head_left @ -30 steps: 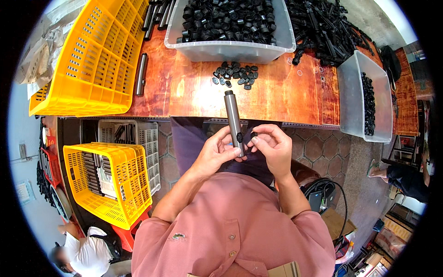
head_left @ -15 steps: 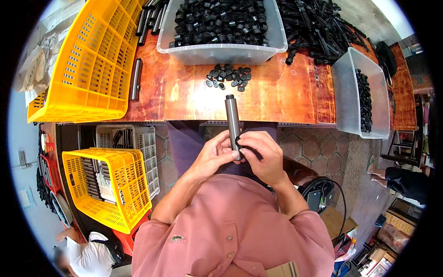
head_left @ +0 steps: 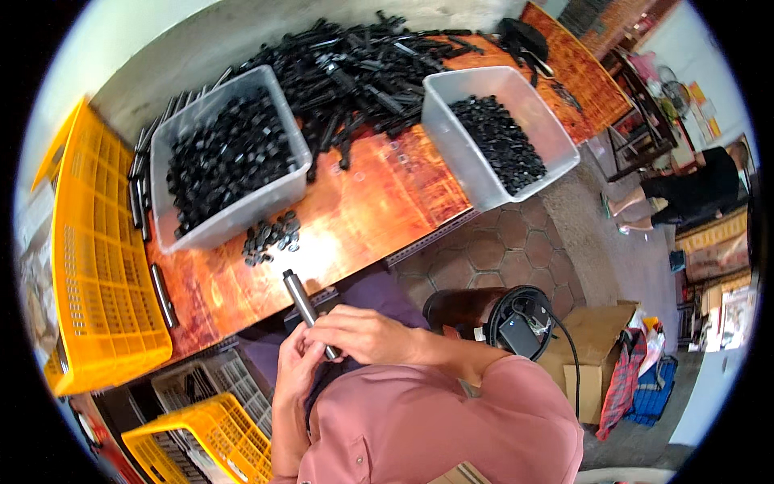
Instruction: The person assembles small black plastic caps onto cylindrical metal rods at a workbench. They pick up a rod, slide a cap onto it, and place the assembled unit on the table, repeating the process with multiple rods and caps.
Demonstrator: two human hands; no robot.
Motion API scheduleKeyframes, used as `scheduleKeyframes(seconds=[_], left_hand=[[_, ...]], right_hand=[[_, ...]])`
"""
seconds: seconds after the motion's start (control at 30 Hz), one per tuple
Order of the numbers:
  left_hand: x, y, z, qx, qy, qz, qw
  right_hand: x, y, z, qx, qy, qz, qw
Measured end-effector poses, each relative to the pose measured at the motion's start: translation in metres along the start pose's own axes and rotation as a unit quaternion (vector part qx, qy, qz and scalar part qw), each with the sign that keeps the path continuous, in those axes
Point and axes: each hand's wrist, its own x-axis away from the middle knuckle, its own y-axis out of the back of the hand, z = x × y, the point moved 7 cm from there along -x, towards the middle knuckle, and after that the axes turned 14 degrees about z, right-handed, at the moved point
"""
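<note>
A grey metal tube (head_left: 299, 296) with a black end piece slants up from my lap toward the table's front edge. My left hand (head_left: 295, 367) is closed round its lower part from the left side. Over the tube's lower half lies my right hand (head_left: 364, 332), its fingers bent and pressed against it. Whether a small part sits under those fingers is hidden. Just beyond the tube's far end, a small heap of black oval pieces (head_left: 270, 239) lies on the orange-brown wooden table (head_left: 363, 218).
Clear plastic bins full of small black parts stand at left (head_left: 290, 179) and right (head_left: 439, 121). Behind them is a pile of black rod-like parts (head_left: 347, 73). Yellow crates (head_left: 109, 274) flank the left. A loose tube (head_left: 163, 294) lies nearby. Another person (head_left: 705, 185) is at far right.
The view has swung toward the right, so the table now runs at a slant. My right hand has shifted across the tube and covers more of it; both hands still hold it.
</note>
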Motion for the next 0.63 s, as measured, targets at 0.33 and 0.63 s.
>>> scheduleKeyframes(seconds=[0.33, 0.63], left_hand=[[-0.006, -0.001, -0.011, -0.059, -0.014, -0.059, 0.996], [-0.015, -0.005, -0.011, -0.072, -0.045, -0.04, 0.996]], right_hand=[[0.012, -0.001, 0.005, 0.02, 0.036, -0.075, 0.996], [0.021, -0.001, -0.001, -0.014, 0.004, -0.136, 0.991]])
